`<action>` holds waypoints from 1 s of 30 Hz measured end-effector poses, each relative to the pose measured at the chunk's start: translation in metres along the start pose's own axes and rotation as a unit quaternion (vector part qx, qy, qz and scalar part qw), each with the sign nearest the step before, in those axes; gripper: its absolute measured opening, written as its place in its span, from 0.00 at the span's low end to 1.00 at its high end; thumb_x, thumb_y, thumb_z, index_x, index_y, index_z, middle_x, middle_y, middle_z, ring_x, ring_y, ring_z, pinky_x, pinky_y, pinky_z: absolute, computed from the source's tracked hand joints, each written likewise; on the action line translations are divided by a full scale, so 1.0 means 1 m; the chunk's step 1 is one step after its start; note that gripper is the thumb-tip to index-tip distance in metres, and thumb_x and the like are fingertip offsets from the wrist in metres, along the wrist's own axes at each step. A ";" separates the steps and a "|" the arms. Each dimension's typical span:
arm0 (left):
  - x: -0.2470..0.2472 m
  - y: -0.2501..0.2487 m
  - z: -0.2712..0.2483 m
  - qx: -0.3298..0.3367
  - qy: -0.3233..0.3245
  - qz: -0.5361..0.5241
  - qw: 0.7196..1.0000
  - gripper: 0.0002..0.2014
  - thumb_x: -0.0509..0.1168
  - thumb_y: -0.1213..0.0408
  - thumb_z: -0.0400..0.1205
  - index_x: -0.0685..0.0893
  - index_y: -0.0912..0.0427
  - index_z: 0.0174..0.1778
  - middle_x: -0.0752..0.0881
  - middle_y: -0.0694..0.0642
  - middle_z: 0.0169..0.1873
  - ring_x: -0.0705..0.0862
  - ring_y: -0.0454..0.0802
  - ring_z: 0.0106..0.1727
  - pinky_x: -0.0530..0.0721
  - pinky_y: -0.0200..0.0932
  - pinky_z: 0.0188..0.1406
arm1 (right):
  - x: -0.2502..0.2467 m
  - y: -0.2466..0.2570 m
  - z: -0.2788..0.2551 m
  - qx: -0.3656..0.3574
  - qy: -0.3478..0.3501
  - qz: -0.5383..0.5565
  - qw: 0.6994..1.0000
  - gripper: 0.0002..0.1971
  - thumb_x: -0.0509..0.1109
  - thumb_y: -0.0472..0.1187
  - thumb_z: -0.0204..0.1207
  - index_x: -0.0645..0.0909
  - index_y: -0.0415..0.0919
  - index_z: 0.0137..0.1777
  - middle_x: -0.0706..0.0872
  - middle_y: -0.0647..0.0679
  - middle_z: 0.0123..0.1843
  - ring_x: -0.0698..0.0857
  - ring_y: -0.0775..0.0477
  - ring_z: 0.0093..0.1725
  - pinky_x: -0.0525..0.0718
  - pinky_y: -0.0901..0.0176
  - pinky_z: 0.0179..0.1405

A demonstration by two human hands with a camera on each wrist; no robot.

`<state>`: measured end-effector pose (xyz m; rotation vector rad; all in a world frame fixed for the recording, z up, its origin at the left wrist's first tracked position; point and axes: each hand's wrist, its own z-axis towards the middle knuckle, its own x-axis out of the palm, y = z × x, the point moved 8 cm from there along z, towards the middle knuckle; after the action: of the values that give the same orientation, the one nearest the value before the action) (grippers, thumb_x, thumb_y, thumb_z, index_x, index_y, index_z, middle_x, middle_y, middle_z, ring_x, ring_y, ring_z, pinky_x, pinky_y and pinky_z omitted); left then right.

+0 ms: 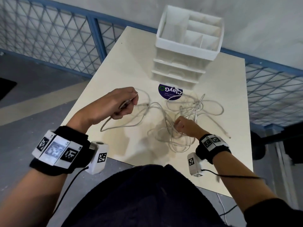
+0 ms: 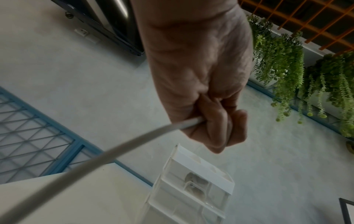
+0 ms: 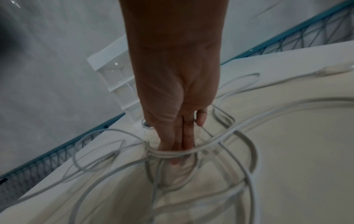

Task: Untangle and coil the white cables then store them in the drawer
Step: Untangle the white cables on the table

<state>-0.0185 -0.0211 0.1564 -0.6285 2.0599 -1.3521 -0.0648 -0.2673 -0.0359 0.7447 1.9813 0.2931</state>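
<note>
While white cables (image 1: 178, 122) sprawl tangled across the cream table (image 1: 124, 63), left hand (image 1: 114, 102) grips one strand.
Right hand (image 3: 178, 115) seemingly pinches the knot; drawer unit (image 1: 178, 74) behind, blue mesh railing (image 1: 49, 35) around.

A round dark blue sticker (image 1: 170, 93) lies on the desk (image 1: 114, 76), just in front of the white drawer unit (image 1: 177, 76), and it reads "ClayGO" in white letters with a green ring for the last letter. The word is upside down from where the person stands, and the small line of words under it is too blurry to read. The white blocks on the black wrist bands (image 1: 59, 149) carry black and white square code marks, but these have no words or numbers that can be read.
</note>
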 end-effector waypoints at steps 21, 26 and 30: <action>0.033 -0.034 0.072 0.145 -0.089 -0.092 0.981 0.09 0.50 0.65 0.88 0.76 0.59 0.53 0.87 0.55 0.43 0.86 0.36 0.38 0.81 0.29 0.36 | -0.148 0.125 -0.070 -0.201 -0.196 0.292 0.914 0.09 0.55 0.35 0.85 0.77 0.37 0.48 0.83 0.68 0.31 0.76 0.62 0.27 0.77 0.68 0.37; 0.040 -0.047 0.080 0.183 -0.105 -0.163 0.964 0.14 0.51 0.67 0.88 0.76 0.72 0.60 0.84 0.60 0.47 0.88 0.38 0.45 0.86 0.35 0.44 | -0.131 0.148 -0.078 -0.220 -0.154 0.333 0.904 0.09 0.59 0.35 0.84 0.77 0.28 0.50 0.85 0.49 0.44 0.86 0.50 0.40 0.88 0.57 0.50; 0.046 -0.054 0.081 0.197 -0.093 -0.200 0.955 0.11 0.50 0.65 0.88 0.76 0.65 0.56 0.87 0.59 0.54 0.89 0.44 0.51 0.85 0.33 0.44 | -0.119 0.144 -0.073 -0.190 -0.129 0.359 0.905 0.13 0.58 0.37 0.84 0.77 0.25 0.56 0.80 0.31 0.61 0.84 0.28 0.55 0.88 0.46 0.56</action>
<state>0.0089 -0.1239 0.1713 -0.9812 1.5002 -1.7931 -0.0313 -0.2199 0.1561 1.1624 1.2766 0.9376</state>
